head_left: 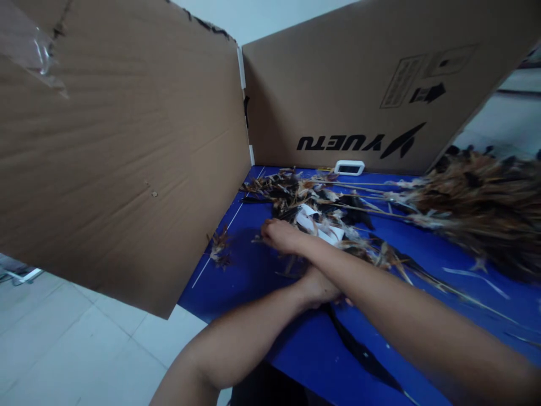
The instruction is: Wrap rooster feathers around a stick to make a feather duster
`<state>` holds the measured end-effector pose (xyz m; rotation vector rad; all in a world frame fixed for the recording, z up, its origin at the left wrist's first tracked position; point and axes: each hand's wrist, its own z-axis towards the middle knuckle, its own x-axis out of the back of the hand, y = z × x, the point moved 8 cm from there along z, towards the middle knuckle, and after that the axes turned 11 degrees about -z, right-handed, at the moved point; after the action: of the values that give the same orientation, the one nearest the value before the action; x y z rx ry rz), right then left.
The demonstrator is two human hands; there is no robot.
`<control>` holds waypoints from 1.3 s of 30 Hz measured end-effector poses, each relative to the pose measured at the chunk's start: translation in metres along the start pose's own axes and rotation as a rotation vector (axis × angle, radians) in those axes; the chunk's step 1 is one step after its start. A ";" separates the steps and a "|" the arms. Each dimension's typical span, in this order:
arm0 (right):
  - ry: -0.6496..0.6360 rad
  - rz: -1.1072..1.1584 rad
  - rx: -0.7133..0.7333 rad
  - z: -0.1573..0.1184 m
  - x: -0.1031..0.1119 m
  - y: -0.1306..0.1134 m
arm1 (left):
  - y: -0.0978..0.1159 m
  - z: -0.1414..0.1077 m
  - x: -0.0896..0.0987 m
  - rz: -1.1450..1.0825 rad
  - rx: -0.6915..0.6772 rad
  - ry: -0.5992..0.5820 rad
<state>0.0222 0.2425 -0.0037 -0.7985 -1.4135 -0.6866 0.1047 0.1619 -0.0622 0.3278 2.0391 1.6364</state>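
Note:
Both arms cross over a blue table (253,287). My right hand (279,235), coming from the right, reaches over the left wrist and is closed beside a heap of brown and black feathers (291,192); what it may hold is too small to name. Lower down, my left hand (323,287) lies under the right forearm, its fingers mostly hidden. A long black feather (359,349) extends from near it toward the front edge. White paper strips (321,225) rest on the feather heap just beyond the hands.
Cardboard panels stand at the left (127,141) and the back (338,90). Bundled brown feathers on long stems (486,197) fill the right side. A white-framed object (349,167) sits by the back panel. A small feather tuft (220,247) lies near the left edge.

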 end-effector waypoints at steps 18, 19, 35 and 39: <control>0.543 0.193 -0.213 -0.205 0.032 0.084 | 0.005 0.008 0.003 -0.292 0.008 0.011; 0.566 0.170 -0.205 -0.208 0.029 0.082 | 0.005 0.008 0.003 -0.283 0.023 0.010; 0.631 -0.204 -0.102 -0.219 0.022 0.073 | -0.007 0.005 -0.004 -0.248 0.159 -0.073; 0.652 -0.270 -0.080 -0.219 0.028 0.064 | -0.008 0.005 -0.004 -0.268 0.159 -0.076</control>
<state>0.2026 0.1017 0.0223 -0.3837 -0.9023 -1.1006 0.1116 0.1624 -0.0695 0.1599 2.0591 1.2875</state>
